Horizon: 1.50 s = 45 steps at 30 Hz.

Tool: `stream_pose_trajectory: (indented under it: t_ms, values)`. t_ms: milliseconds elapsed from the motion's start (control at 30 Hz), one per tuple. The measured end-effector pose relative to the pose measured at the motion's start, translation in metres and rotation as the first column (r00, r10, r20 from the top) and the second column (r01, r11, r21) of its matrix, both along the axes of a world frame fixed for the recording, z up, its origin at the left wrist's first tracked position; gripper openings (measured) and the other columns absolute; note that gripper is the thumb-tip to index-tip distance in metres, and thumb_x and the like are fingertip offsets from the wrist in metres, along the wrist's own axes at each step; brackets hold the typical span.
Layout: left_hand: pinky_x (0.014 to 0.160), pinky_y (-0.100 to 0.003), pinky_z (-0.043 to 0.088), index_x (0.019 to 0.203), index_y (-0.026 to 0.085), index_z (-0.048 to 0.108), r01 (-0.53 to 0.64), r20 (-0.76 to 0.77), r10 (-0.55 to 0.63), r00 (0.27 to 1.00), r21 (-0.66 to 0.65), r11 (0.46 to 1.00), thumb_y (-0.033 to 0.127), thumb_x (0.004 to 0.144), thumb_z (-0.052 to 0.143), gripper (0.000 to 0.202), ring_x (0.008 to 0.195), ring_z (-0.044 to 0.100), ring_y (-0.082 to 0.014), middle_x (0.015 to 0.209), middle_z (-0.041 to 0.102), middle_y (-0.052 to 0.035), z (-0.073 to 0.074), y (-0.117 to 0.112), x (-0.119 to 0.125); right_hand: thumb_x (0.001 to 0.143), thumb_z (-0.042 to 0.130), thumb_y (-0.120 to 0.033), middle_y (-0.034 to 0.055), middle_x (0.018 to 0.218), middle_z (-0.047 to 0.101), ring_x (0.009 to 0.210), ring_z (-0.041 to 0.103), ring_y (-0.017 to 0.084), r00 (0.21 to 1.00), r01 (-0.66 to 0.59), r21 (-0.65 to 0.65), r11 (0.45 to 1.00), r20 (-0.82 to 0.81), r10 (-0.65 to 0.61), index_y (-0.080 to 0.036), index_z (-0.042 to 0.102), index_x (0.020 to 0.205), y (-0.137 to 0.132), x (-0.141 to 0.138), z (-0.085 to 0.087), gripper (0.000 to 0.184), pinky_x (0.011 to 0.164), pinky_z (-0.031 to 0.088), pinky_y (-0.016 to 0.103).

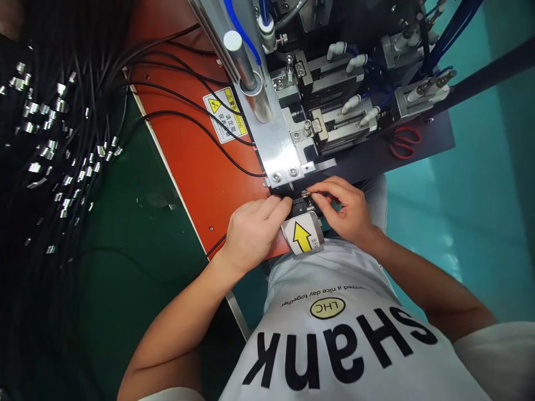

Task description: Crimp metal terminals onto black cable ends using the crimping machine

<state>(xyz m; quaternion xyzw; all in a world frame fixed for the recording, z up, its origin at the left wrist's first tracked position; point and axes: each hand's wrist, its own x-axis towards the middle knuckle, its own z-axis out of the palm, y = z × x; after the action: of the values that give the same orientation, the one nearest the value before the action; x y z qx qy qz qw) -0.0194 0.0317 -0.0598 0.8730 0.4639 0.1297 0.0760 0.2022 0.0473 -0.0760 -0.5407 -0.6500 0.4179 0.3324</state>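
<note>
My left hand is closed at the front edge of the machine, its thumb and fingertips pressed together over a black cable, whose tail comes out behind the hand onto the orange plate. Just to the right, my right hand pinches thin red and green wire ends between thumb and forefinger. Both hands meet at a small black fixture under the machine's metal plate. Below the fixture sits a metal cover with a yellow arrow label. The fingers partly hide the wires.
Several black cables run across the orange plate into the machine. A large bundle of cables with shiny metal ends lies on the green surface at left. Pneumatic cylinders and blue tubes stand behind; red-handled scissors lie at right.
</note>
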Motion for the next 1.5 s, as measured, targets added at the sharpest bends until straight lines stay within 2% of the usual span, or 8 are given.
stream_pose_trajectory:
  t_ms: [167, 367, 600, 733, 833, 1033, 1267, 1500]
  values:
    - [0.062, -0.030, 0.039, 0.108, 0.018, 0.065, -0.020, 0.010, 0.020, 1.000, 0.003, 1.000, 0.016, 0.098, 0.038, 0.028, 0.070, 0.057, -0.0161, 0.080, 0.065, -0.0056, 0.001, 0.003, -0.001, 0.090, 0.064, -0.043, 0.0006, 0.079, 0.065, 0.053, 0.053, 0.009, 0.958, -0.001, -0.441, 0.898, -0.257, -0.125, -0.020, 0.065, 0.088, 0.014, -0.004, -0.005, 0.024, 0.051, 0.044, 0.025]
    - [0.071, -0.036, 0.041, 0.112, 0.020, 0.065, -0.124, 0.024, 0.124, 0.992, -0.006, 0.992, 0.019, 0.096, 0.045, 0.026, 0.086, 0.055, -0.0231, 0.094, 0.064, -0.0111, 0.005, -0.007, 0.006, 0.083, 0.072, -0.036, -0.0040, 0.064, 0.058, 0.049, 0.047, 0.006, 0.897, -0.073, -0.568, 0.820, -0.396, -0.194, -0.017, 0.061, 0.076, 0.022, -0.010, -0.004, 0.023, 0.053, 0.041, 0.023]
    - [0.091, -0.038, 0.049, 0.136, 0.017, 0.050, -0.272, 0.216, 0.312, 0.925, -0.193, 0.943, 0.016, 0.096, 0.045, 0.040, 0.107, 0.055, -0.0234, 0.115, 0.057, -0.0147, 0.006, -0.042, 0.008, 0.086, 0.069, -0.031, -0.0059, 0.058, 0.054, 0.048, 0.046, 0.006, 0.893, -0.089, -0.573, 0.814, -0.407, -0.189, -0.016, 0.059, 0.075, 0.020, -0.009, -0.001, 0.020, 0.055, 0.040, 0.024]
    - [0.099, -0.045, 0.045, 0.144, 0.015, 0.045, -0.420, 0.103, 0.434, 0.895, -0.134, 0.898, 0.020, 0.097, 0.046, 0.047, 0.118, 0.052, -0.0279, 0.126, 0.054, -0.0190, 0.005, -0.069, 0.011, 0.084, 0.071, -0.033, -0.0049, 0.062, 0.055, 0.049, 0.047, 0.005, 0.895, -0.082, -0.548, 0.832, -0.409, -0.181, -0.016, 0.060, 0.076, 0.019, -0.009, -0.003, 0.022, 0.053, 0.039, 0.023]
    - [0.109, -0.050, 0.038, 0.151, 0.014, 0.036, -0.433, -0.014, 0.435, 0.900, -0.124, 0.893, 0.027, 0.097, 0.049, 0.057, 0.132, 0.043, -0.0335, 0.144, 0.046, -0.0213, 0.003, -0.079, 0.007, 0.083, 0.072, -0.036, -0.0042, 0.063, 0.055, 0.050, 0.048, 0.006, 0.895, -0.091, -0.532, 0.842, -0.414, -0.165, -0.016, 0.061, 0.077, 0.018, -0.009, -0.006, 0.024, 0.053, 0.040, 0.023]
    - [0.112, -0.046, 0.040, 0.153, 0.020, 0.034, -0.233, -0.079, 0.224, 0.971, -0.142, 0.962, 0.032, 0.099, 0.044, 0.056, 0.140, 0.040, -0.0318, 0.151, 0.044, -0.0144, 0.005, -0.064, -0.024, 0.080, 0.073, -0.051, -0.0018, 0.071, 0.060, 0.051, 0.050, 0.006, 0.890, -0.041, -0.504, 0.863, -0.410, -0.197, -0.016, 0.064, 0.080, 0.010, -0.004, -0.011, 0.036, 0.052, 0.041, 0.022]
    - [0.111, -0.045, 0.041, 0.153, 0.021, 0.035, -0.247, -0.107, 0.235, 0.966, -0.114, 0.962, 0.034, 0.099, 0.043, 0.056, 0.141, 0.039, -0.0313, 0.152, 0.043, -0.0142, 0.011, -0.066, -0.027, 0.084, 0.064, -0.061, -0.0013, 0.076, 0.060, 0.054, 0.052, 0.005, 0.835, 0.075, -0.578, 0.813, -0.409, -0.368, -0.016, 0.069, 0.091, -0.019, 0.026, -0.018, 0.046, 0.054, 0.041, 0.021]
    - [0.116, -0.046, 0.034, 0.150, 0.018, 0.039, -0.247, -0.048, 0.243, 0.969, -0.089, 0.965, 0.035, 0.101, 0.037, 0.052, 0.142, 0.036, -0.0294, 0.152, 0.040, -0.0152, 0.014, -0.015, -0.035, 0.082, 0.068, -0.055, -0.0018, 0.076, 0.060, 0.057, 0.051, 0.006, 0.853, 0.087, -0.558, 0.826, -0.386, -0.351, -0.017, 0.069, 0.092, -0.039, 0.030, -0.010, 0.039, 0.053, 0.041, 0.020]
